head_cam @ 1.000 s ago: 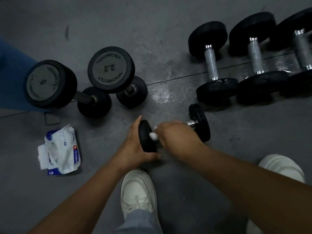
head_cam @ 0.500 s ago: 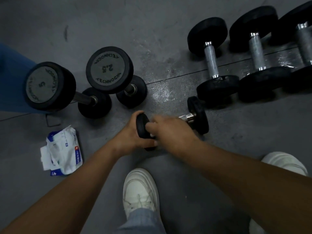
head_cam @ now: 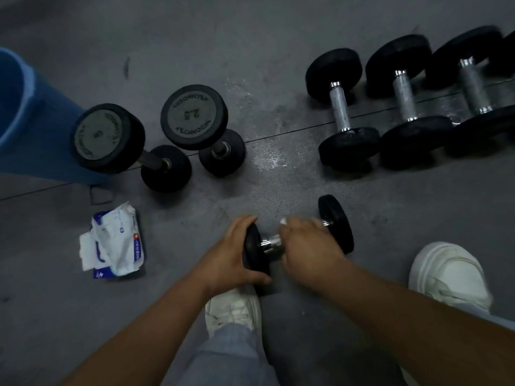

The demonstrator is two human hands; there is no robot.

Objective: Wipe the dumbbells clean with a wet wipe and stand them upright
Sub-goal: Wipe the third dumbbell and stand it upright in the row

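A small black dumbbell with a chrome handle lies on its side on the grey floor in front of me. My left hand grips its left end plate. My right hand is curled round the handle, and a bit of a white wet wipe shows at its fingertips. Most of the wipe is hidden under that hand. Two dumbbells stand upright at the left: one marked 5 and one marked 2.5.
Three larger dumbbells lie side by side at the upper right. An open pack of wet wipes lies on the floor at the left. A blue bin stands at the far left. My white shoes are beside the small dumbbell.
My right hand has slid right along the handle, baring the chrome near the left plate. My left hand keeps hold of the left plate. The view has shifted slightly.
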